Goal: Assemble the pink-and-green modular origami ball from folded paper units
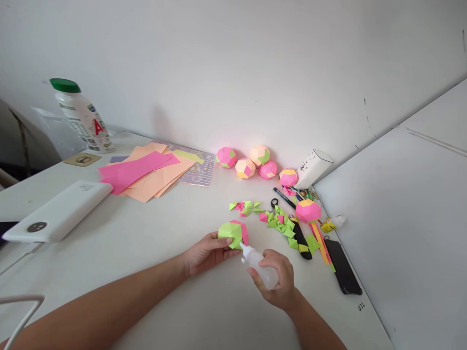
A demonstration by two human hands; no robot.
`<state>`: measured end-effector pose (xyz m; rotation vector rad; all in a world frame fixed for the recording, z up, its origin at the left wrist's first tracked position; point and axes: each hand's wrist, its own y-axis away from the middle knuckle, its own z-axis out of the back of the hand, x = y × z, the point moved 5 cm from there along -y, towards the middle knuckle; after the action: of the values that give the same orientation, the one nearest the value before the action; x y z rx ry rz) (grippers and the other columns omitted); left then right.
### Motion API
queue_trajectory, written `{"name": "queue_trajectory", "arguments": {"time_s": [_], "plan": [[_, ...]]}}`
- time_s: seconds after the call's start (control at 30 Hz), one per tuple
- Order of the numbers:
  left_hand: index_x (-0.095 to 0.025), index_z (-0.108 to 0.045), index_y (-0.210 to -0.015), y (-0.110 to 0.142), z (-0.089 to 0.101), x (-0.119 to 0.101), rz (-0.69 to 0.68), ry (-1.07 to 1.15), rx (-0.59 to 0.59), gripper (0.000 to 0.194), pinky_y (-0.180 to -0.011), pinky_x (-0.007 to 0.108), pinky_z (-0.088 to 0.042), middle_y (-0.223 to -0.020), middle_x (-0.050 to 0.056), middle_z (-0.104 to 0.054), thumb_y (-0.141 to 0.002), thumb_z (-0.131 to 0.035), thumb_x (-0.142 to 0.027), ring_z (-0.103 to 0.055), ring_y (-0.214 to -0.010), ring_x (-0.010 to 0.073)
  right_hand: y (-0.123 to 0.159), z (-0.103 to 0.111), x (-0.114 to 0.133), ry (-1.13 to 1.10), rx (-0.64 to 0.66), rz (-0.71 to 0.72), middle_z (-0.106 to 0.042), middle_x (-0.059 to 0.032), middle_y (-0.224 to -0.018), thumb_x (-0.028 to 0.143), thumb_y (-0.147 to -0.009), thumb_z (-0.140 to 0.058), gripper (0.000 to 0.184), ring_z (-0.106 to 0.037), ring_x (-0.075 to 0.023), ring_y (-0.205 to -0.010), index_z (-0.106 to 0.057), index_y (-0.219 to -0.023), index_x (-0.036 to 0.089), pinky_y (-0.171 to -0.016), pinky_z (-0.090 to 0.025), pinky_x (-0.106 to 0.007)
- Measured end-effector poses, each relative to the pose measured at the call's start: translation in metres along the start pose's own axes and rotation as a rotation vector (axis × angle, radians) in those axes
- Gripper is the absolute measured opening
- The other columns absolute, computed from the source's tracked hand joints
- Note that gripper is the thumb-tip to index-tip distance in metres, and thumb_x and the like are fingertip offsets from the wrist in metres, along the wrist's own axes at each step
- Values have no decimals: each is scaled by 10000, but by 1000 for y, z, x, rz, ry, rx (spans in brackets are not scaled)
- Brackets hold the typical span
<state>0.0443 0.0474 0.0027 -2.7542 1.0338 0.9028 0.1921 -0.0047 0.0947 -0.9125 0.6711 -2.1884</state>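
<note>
Wrapped round the clear squeeze bottle (267, 277), the right hand (282, 282) holds it tilted, its long axis slanting from the base at lower right to the nozzle at upper left. That nozzle points at the lower edge of a green and pink paper ball (230, 233), which the left hand (207, 253) pinches, thumb over its front, above the white table (175, 301). Just beyond lie folded paper pieces (280, 221), beside a black cutter (301, 238); farther back, finished balls (245, 168) stand near the wall (226, 73).

Tabletop (156, 221) lies open toward the power bank (62, 211); green pieces (282, 227) obstruct the right.
</note>
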Motion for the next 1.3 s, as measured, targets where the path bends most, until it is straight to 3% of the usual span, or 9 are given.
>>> {"name": "queue_trajectory", "arguments": {"time_s": [0.4, 0.83, 1.17, 1.3], "plan": [[-97, -685, -950, 0, 1, 0, 6, -6, -9, 162, -996, 384, -435, -997, 111, -689, -800, -631, -126, -620, -996, 227, -4, 0, 5, -81, -21, 91, -389, 61, -570, 128, -781, -598, 209, -342, -117, -476, -462, -893, 241, -423, -290, -232], [-106, -687, -962, -2, 3, 1, -3, 8, 26, 162, -977, 359, -443, -1007, 107, -696, -815, -625, -134, -621, -1004, 219, -2, -4, 7, -116, -2, 118, -391, 61, -566, 165, -792, -587, 189, -334, -116, -463, -456, -912, 232, -414, -302, -236], [-102, -688, -967, -1, 3, 1, 0, -4, 8, 172, -1032, 398, -405, -1024, 116, -693, -809, -629, -136, -611, -1043, 240, -2, 6, -1, -102, -87, 52, -466, 30, -605, 185, -748, -634, 216, -470, -146, -508, -493, -908, 222, -442, -398, -257], [-100, -688, -966, -1, 2, 0, 0, -12, 7, 175, -1038, 401, -398, -1036, 121, -689, -806, -637, -149, -605, -1053, 246, -3, 5, -1, -119, -76, 55, -461, 31, -601, 176, -742, -636, 219, -446, -142, -504, -503, -909, 226, -433, -380, -252]]}}
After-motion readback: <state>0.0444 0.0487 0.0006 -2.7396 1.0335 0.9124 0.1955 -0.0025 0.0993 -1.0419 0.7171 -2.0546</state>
